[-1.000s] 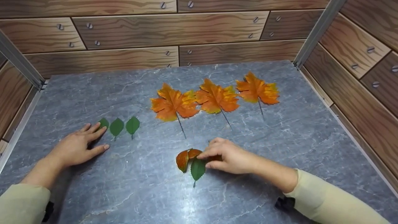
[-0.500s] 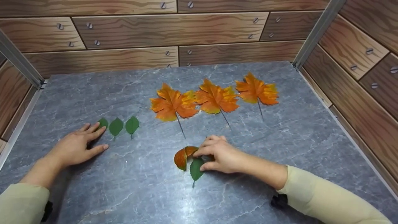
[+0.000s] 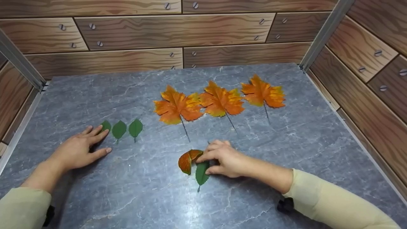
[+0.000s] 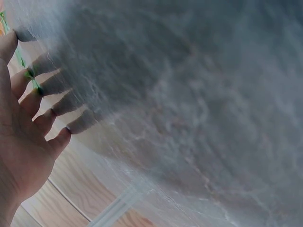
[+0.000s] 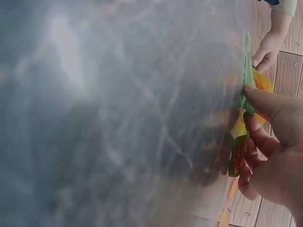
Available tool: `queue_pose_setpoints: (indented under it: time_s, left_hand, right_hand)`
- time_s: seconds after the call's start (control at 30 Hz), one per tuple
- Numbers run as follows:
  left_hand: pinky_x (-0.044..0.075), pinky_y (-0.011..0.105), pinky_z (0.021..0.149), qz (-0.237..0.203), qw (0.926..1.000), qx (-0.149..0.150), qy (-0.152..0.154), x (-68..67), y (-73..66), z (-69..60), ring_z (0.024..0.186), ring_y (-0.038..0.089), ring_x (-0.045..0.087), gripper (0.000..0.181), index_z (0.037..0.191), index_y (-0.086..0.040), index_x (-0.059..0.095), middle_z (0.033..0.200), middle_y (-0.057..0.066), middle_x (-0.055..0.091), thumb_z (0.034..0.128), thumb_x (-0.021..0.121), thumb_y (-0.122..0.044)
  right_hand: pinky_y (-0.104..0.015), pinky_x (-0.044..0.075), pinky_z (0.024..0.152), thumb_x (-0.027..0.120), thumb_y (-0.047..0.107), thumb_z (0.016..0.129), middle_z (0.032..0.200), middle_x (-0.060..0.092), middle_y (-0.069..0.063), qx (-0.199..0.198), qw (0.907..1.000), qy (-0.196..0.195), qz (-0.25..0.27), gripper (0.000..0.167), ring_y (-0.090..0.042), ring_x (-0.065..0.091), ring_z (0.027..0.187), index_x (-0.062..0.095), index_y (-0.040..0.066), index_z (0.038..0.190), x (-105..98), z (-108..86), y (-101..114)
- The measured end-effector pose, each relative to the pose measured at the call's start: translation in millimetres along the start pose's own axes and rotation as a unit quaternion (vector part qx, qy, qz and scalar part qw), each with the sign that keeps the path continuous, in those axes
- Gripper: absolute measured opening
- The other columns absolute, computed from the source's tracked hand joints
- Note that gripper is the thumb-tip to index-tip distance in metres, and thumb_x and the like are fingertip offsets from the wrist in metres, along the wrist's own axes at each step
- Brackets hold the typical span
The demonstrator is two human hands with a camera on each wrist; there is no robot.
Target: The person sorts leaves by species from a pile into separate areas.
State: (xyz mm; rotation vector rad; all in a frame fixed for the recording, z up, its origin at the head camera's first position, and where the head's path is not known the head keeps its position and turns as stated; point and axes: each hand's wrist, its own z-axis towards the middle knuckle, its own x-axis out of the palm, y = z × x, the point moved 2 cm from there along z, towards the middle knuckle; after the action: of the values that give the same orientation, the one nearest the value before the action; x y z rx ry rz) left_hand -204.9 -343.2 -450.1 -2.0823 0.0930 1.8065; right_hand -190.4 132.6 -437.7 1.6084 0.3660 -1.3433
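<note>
My left hand lies flat with fingers spread, its fingertips over the leftmost green leaf. Two more green leaves, a middle one and a right one, lie beside it in a row. At the table's middle, my right hand pinches a serrated green leaf between thumb and forefinger, stem toward the front. Curled orange-brown leaves lie just left of those fingers. In the right wrist view, another curled brown leaf shows beneath the fingers; the hand partly hides this small pile.
Behind the right hand, three orange maple leaves stand in a slanting row: left, middle and right, stems pointing forward. The grey marbled table is bordered by wood-patterned walls at the back and sides.
My right hand has shifted slightly left, and its thumb has come onto the green leaf, which now looks narrower and tilted. The left hand has stayed in place.
</note>
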Motion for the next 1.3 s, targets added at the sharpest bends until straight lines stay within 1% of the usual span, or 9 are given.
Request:
queue_pose_setpoints:
  time_s: [0.4,0.6,0.73,0.87,0.93,1.0,1.1,1.17,1.3]
  left_hand:
    - [0.027,0.079,0.113,-0.005,0.9999,-0.002,0.010,-0.1,-2.3,1.9,0.151,0.057,0.026,0.085,0.164,-0.009,0.040,0.170,0.023,0.030,0.1036,0.054,-0.068]
    - [0.026,0.078,0.114,-0.006,0.9999,0.001,0.010,-1.8,-2.1,2.5,0.152,0.057,0.026,0.085,0.164,-0.008,0.040,0.170,0.023,0.029,0.1039,0.053,-0.067]
    - [0.028,0.079,0.112,0.000,1.0000,0.004,0.004,-1.6,-1.0,2.5,0.151,0.057,0.027,0.084,0.164,-0.008,0.041,0.170,0.023,0.030,0.1040,0.054,-0.066]
    - [0.029,0.079,0.111,0.003,1.0000,0.004,0.001,-1.1,-1.0,2.6,0.150,0.057,0.028,0.083,0.163,-0.008,0.042,0.169,0.023,0.031,0.1041,0.056,-0.064]
    - [0.029,0.079,0.112,0.002,1.0000,0.004,0.000,-0.7,-0.7,2.4,0.150,0.057,0.028,0.083,0.163,-0.008,0.042,0.169,0.023,0.031,0.1040,0.056,-0.064]
    - [0.029,0.079,0.112,0.001,1.0000,0.003,-0.001,-0.4,-0.6,2.0,0.150,0.057,0.029,0.083,0.163,-0.008,0.043,0.169,0.023,0.032,0.1038,0.057,-0.064]
    - [0.030,0.079,0.112,0.001,1.0000,0.003,-0.001,0.1,-0.3,1.5,0.150,0.057,0.029,0.083,0.163,-0.008,0.043,0.168,0.024,0.032,0.1035,0.057,-0.064]
    - [0.030,0.079,0.111,0.002,1.0000,0.003,-0.002,0.4,0.6,1.5,0.150,0.058,0.029,0.083,0.162,-0.008,0.044,0.168,0.024,0.033,0.1034,0.057,-0.064]
    - [0.029,0.080,0.111,0.002,1.0000,0.002,0.000,0.6,1.2,1.4,0.150,0.058,0.029,0.084,0.163,-0.007,0.043,0.168,0.025,0.033,0.1033,0.056,-0.065]
  right_hand:
    - [-0.045,0.036,0.098,0.083,0.015,0.091,0.109,0.076,0.009,-0.019,0.9994,-0.008,0.026,0.026,-0.016,0.058,0.111,0.084,0.022,0.117,-4,-7.6,-1]
    - [-0.048,0.034,0.099,0.085,0.015,0.091,0.107,0.076,0.013,-0.041,0.9965,-0.019,0.071,0.016,-0.016,0.057,0.112,0.085,0.023,0.105,-14,-17.5,3]
    - [-0.052,0.040,0.104,0.083,0.017,0.094,0.114,0.076,0.010,-0.049,0.9929,-0.011,0.108,0.009,-0.019,0.059,0.119,0.084,0.021,0.102,-22,-21.6,7]
    - [-0.046,0.047,0.109,0.080,0.020,0.098,0.118,0.075,0.006,-0.047,0.9859,0.000,0.161,0.004,-0.019,0.063,0.122,0.081,0.017,0.100,-30,-22.4,10]
    - [-0.042,0.053,0.101,0.079,0.019,0.099,0.118,0.076,0.004,-0.043,0.9805,-0.001,0.192,0.003,-0.019,0.066,0.116,0.079,0.016,0.098,-34,-21.8,12]
    - [-0.037,0.056,0.086,0.079,0.017,0.098,0.116,0.076,0.003,-0.034,0.9758,-0.007,0.216,0.003,-0.018,0.068,0.104,0.077,0.016,0.097,-37,-20.9,12]
    - [-0.030,0.051,0.068,0.079,0.015,0.097,0.108,0.077,0.003,-0.004,0.9707,-0.019,0.239,0.003,-0.017,0.065,0.084,0.077,0.015,0.098,-41,-18.8,13]
    - [-0.026,0.046,0.064,0.078,0.013,0.096,0.099,0.077,0.002,0.020,0.9670,-0.029,0.253,0.004,-0.016,0.060,0.075,0.077,0.013,0.099,-43,-16.1,13]
    - [-0.022,0.048,0.064,0.076,0.009,0.098,0.090,0.074,-0.004,0.038,0.9564,-0.043,0.286,0.005,-0.015,0.060,0.073,0.075,0.006,0.101,-47,-6.4,14]
